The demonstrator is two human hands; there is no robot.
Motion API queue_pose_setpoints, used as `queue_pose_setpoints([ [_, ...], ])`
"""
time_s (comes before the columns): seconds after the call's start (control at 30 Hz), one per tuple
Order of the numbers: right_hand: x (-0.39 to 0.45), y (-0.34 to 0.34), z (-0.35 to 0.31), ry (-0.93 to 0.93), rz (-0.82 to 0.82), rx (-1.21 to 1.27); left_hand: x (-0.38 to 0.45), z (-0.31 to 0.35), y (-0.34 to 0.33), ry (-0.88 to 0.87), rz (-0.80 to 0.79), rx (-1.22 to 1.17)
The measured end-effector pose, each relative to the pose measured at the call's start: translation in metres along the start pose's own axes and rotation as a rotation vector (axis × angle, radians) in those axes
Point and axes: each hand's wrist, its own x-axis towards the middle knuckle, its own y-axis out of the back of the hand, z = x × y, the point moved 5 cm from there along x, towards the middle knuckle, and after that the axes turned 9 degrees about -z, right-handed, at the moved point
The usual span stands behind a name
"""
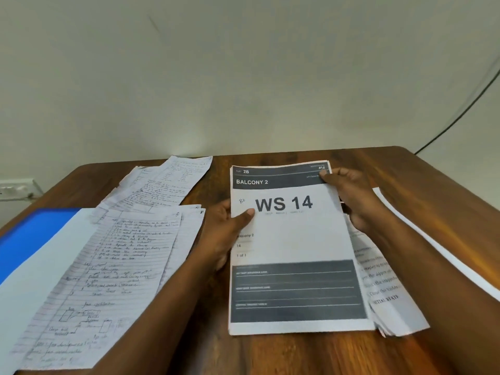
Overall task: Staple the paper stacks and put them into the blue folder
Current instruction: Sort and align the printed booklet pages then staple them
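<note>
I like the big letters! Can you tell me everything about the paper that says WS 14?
The WS 14 paper is a white printed sheet with a dark band on top reading BALCONY 2, big black letters in the middle, and a dark block with lines lower down. It tops a thin stack of sheets resting on the wooden table. The left hand grips its left edge, thumb on top, and the right hand pinches its top right corner. More printed pages stick out beneath on the right.

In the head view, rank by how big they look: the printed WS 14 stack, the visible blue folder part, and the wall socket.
Largest to smallest:
1. Printed WS 14 stack
2. Blue folder, mostly covered by paper
3. Wall socket, farther away and cut off
</note>
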Motion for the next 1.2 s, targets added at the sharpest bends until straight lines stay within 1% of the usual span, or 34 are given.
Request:
queue_pose_setpoints([
  [0.13, -0.018, 0.011, 0.016, -0.011, -0.088, -0.100, 0.001, -0.003, -0.009, -0.011, 0.091, 0.028],
  [0.23, -0.027, 0.034, 0.025, -0.015, -0.057, -0.177, 0.001, -0.006, -0.022, -0.015, 0.126, -0.011],
  [0.3, -0.031, 0.053, 0.024, -0.002, -0.014, -0.199, 0.000, -0.006, -0.042, 0.007, 0.081, -0.042],
  [0.4, -0.027, 0.090, 0.022, 0.032, 0.078, -0.269, 0.000, -0.006, -0.081, 0.050, -0.074, -0.047],
  [0.5, -0.017, 0.127, 0.030, 0.011, 0.088, -0.349, 0.002, -0.002, -0.114, 0.049, -0.170, -0.038],
  [0.63, -0.010, 0.165, 0.052, -0.051, 0.120, -0.350, 0.009, 0.008, -0.143, 0.011, -0.176, -0.148],
  [0.77, -0.004, 0.178, 0.065, -0.002, 0.191, -0.475, 0.013, -0.003, -0.160, 0.054, -0.156, -0.128],
  [0.9, 0.001, 0.182, 0.075, -0.005, 0.205, -0.627, 0.013, -0.018, -0.162, 0.105, -0.107, -0.018],
  [0.97, 0.001, 0.180, 0.074, 0.006, 0.223, -0.711, 0.012, -0.018, -0.158, 0.107, -0.081, 0.124],
  [1.03, 0.001, 0.180, 0.074, 0.016, 0.256, -0.791, 0.011, -0.013, -0.154, 0.103, -0.060, 0.326],
  [1.1, 0.000, 0.183, 0.075, 0.006, 0.287, -0.841, 0.008, -0.009, -0.153, 0.132, -0.069, 0.489],
  [1.2, -0.002, 0.194, 0.077, -0.086, 0.322, -0.942, 0.004, -0.010, -0.155, 0.187, -0.094, 0.554],
])
